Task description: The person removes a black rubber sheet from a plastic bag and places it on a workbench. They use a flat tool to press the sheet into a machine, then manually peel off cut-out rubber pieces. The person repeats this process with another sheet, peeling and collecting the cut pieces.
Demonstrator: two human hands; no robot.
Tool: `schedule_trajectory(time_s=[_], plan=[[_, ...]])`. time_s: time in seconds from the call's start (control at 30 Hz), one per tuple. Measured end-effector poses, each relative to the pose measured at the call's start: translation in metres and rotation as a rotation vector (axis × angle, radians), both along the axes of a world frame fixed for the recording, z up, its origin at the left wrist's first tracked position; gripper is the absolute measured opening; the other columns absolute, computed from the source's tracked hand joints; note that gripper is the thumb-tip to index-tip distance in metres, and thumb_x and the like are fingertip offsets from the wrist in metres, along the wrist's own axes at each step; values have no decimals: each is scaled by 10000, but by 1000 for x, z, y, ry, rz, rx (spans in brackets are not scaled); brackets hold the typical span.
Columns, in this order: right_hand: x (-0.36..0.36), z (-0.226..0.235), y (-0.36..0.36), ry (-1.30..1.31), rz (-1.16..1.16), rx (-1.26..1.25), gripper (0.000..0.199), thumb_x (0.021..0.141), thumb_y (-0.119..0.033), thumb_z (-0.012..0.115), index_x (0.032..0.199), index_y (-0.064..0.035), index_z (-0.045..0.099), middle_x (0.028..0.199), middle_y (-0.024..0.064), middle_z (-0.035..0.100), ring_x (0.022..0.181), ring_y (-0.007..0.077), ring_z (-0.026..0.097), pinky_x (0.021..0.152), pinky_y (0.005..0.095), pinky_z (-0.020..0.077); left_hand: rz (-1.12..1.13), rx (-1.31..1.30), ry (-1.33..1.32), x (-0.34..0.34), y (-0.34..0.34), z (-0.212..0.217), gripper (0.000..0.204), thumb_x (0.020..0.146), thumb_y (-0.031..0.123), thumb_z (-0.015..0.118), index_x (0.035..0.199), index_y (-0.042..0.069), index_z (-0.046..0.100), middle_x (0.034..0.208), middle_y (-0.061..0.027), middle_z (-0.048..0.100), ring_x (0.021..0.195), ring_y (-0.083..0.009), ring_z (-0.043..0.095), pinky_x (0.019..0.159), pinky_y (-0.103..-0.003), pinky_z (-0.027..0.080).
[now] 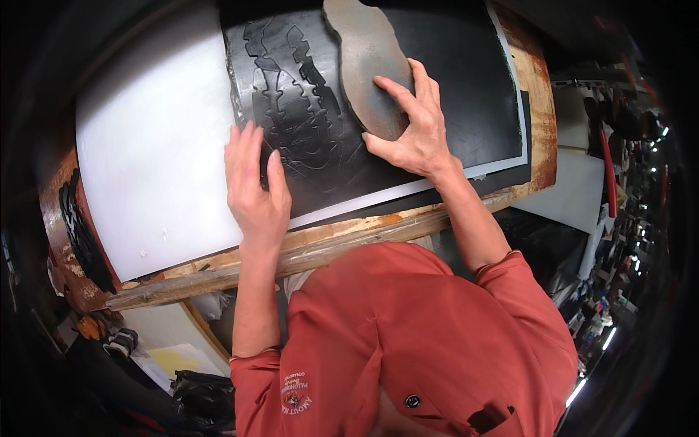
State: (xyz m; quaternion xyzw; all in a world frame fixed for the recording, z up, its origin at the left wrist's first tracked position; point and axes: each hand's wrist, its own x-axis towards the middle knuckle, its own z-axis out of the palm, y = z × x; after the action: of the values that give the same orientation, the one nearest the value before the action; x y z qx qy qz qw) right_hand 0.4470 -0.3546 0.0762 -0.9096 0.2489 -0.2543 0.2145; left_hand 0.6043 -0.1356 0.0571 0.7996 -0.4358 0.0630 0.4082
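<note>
From my remote station I record the following. A black sheet of leather-like material (437, 95) lies flat on a white cutting board (153, 146), which rests on a worn wooden workbench (306, 251). The sheet's left part carries a row of cut-out outlines with notched edges (291, 95).

The left hand (251, 182) lies flat, palm down, fingers extended and nearly together, straddling the lower left edge of the black sheet and the white board. It grips nothing; it presses down only.

The right hand (411, 124) is spread open, fingertips bearing on a grey, flat, elongated template with curved edges (368, 65), which lies on the black sheet just right of the cut outlines. The thumb rests at the template's lower end. The hand holds it in place by pressure; the fingers are not closed around it.

At the bench's left edge I note a stack of black cut pieces (76, 226). An orange-red shirt (408, 335) fills the lower frame.
</note>
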Motion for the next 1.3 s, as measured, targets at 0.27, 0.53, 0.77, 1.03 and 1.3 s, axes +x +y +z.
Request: schedule_trajectory(time_s=[0.27,0.53,0.77,1.03,1.3], plan=[[-2,-4,-4,-27,66,-26,774,583,-287,857,1319,-108,695,1522,335,395,1304,500,475,1042,541,502,-249,-134,259,-83,63,12,159,860,-71,745,981,12,684,944,-149,740,808,-313,715,705,-373,565],[-6,11,-10,-110,98,-31,713,700,-357,897,1319,-74,682,1461,274,492,1295,425,518,1094,487,470,-177,28,4,-92,64,-13,129,871,5,782,892,40,661,792,-121,681,671,-329,657,616,-418,525],[-54,90,-63,-765,-143,-207,162,1006,-142,697,892,-44,634,680,16,551,578,147,522,543,307,435,-28,31,-160,-87,81,-21,166,943,85,749,841,25,631,746,-166,633,635,-370,628,584,-459,495],[-154,-17,11,-435,-268,27,196,977,-192,684,875,-27,655,714,113,605,645,172,564,646,338,493,29,-40,-309,-75,87,-44,247,952,160,760,760,61,641,717,-135,655,631,-336,643,604,-419,514],[-130,-52,16,-51,-354,4,334,970,-355,688,787,-76,685,773,184,690,760,401,687,721,478,545,126,68,-283,-41,70,-47,315,944,238,796,730,71,637,670,-95,660,574,-285,629,577,-390,505]])
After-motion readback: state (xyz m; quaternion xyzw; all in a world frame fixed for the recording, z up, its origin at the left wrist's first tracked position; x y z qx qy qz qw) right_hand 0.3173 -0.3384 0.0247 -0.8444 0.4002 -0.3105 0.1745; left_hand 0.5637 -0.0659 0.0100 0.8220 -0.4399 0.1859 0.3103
